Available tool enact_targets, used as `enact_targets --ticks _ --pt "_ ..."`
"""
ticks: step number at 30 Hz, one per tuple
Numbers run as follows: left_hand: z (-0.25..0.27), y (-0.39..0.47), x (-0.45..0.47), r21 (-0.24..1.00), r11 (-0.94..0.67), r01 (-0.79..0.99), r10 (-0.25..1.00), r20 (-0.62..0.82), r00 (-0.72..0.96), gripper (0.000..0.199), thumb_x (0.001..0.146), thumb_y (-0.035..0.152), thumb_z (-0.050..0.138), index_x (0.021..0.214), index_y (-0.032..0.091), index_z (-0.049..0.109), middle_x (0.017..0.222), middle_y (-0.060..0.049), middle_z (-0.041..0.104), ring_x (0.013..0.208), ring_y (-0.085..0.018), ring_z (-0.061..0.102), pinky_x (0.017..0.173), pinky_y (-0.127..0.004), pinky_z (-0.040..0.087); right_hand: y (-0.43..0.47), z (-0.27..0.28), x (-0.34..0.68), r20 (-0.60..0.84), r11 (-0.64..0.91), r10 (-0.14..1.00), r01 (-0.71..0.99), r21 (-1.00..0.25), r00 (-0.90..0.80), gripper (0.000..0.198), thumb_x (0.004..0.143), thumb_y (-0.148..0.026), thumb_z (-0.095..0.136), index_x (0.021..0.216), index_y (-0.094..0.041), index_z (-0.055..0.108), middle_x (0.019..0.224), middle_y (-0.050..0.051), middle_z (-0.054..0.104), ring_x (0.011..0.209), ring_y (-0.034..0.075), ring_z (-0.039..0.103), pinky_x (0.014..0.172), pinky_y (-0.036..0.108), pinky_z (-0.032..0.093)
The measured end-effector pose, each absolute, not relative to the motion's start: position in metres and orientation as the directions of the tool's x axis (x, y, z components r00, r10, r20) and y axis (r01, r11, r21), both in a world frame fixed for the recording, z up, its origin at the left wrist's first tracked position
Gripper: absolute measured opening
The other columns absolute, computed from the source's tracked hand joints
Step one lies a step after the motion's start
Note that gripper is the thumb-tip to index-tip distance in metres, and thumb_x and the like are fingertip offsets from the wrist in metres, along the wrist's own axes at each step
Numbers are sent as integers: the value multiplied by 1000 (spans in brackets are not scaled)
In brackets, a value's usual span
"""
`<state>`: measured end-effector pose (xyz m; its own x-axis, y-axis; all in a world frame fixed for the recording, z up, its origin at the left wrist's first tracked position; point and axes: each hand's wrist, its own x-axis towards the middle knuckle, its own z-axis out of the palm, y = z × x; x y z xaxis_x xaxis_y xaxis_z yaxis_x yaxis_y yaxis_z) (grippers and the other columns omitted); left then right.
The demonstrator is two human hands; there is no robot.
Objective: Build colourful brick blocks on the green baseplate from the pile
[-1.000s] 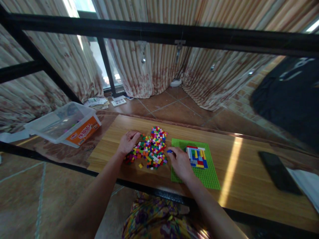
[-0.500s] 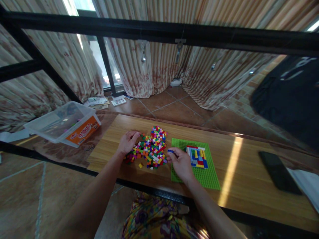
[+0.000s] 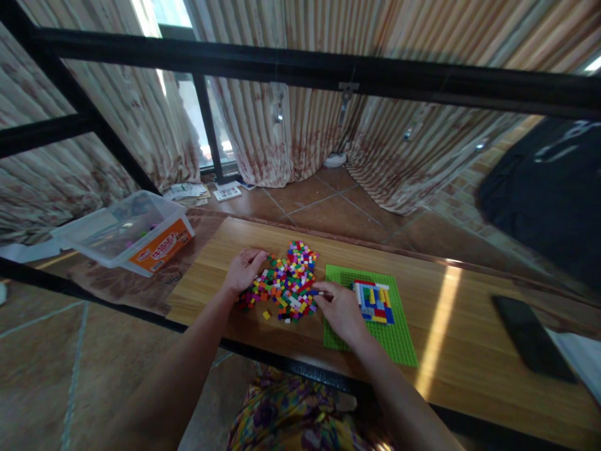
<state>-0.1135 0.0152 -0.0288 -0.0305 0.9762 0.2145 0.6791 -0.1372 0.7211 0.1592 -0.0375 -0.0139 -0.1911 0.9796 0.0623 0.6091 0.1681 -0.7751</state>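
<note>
A loose heap of small coloured toy bricks (image 3: 291,282) lies on the wooden table. My left hand (image 3: 243,269) rests on the heap's left edge, its fingers loosely stretched and holding nothing that I can see. At the opposite edge, my right hand (image 3: 342,308) pinches a small blue brick (image 3: 316,292) between thumb and fingertips, partly hidden and close to the other bricks. Under and beside that hand lies a green baseplate (image 3: 395,341). On it sits a flat rectangular build (image 3: 374,302) of red, white, blue and yellow bricks.
A clear plastic box (image 3: 123,232) with an orange label stands left of the table (image 3: 446,369). A dark phone (image 3: 533,338) and white paper (image 3: 580,354) lie at the right end. A black metal bar (image 3: 300,66) crosses in front of the curtains.
My right hand has moved slightly left and down, bringing the blue brick to the heap's edge. The left hand stays at the heap. The whole view has shifted a little.
</note>
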Motion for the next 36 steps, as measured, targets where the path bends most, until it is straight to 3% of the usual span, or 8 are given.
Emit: enact_targets --ticks 9,17,27,33,36 --pt "-27 14 -113 708 -138 693 975 221 -32 45 93 49 41 92 21 76 100 -6 76 99 -22 67 97 -34 49 -18 -9 153 91 324 938 755 -569 -334 29 90 -11 49 101 -23 74 104 6 68 96 17 64 88 28 47" --pt "-27 14 -113 709 -133 692 975 218 -36 43 93 49 42 92 22 76 100 -5 76 100 -22 67 96 -33 49 -18 -2 151 17 375 912 816 -440 -410 11 88 -16 59 92 -21 69 102 5 63 94 18 61 85 29 46" --pt "-29 15 -113 723 -117 681 976 212 -58 43 92 50 42 91 22 76 98 -4 77 98 -22 67 95 -33 50 -18 0 150 7 382 906 813 -439 -422 7 89 -17 60 85 -20 66 100 6 63 92 18 61 84 28 44" --pt "-29 15 -114 725 -127 677 975 218 -50 42 91 49 43 91 22 76 100 -5 77 100 -22 67 99 -33 48 -25 0 158 22 279 944 765 -580 -328 9 87 -15 60 81 -21 65 81 0 67 78 15 63 74 26 43" --pt "-29 14 -114 720 -128 682 974 222 -53 43 91 50 44 91 21 76 100 -5 77 100 -22 67 98 -33 48 -26 -3 158 61 261 956 736 -624 -288 11 83 -11 60 81 -21 65 81 0 67 76 15 63 72 26 43"
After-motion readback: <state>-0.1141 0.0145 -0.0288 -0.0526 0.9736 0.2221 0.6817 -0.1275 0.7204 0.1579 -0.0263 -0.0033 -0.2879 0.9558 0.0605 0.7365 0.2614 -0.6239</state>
